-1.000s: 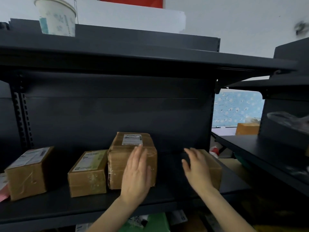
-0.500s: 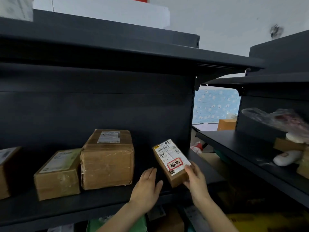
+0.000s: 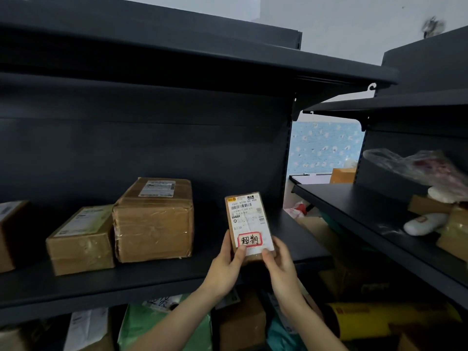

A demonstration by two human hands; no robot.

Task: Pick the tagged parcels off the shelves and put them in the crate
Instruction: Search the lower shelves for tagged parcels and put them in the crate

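- Main shelving unit [image 3: 152,148]: dark grey metal with a solid back panel, fills the left and centre of the view.
- Upper shelf [image 3: 177,62]: overhangs and shades the bay beneath it.
- Middle shelf [image 3: 157,277]: flat dark deck, runs to a slotted upright [image 3: 288,153] at its right end.
- Second shelving unit [image 3: 417,69]: same dark finish, stands at the right, set at an angle to the first.
- Wall [image 3: 342,26]: plain white, brightly lit above both units, with one blurred dark fixture [image 3: 433,24] on it.
- Gap between the units: blue surface [image 3: 324,145] with a white floral pattern.
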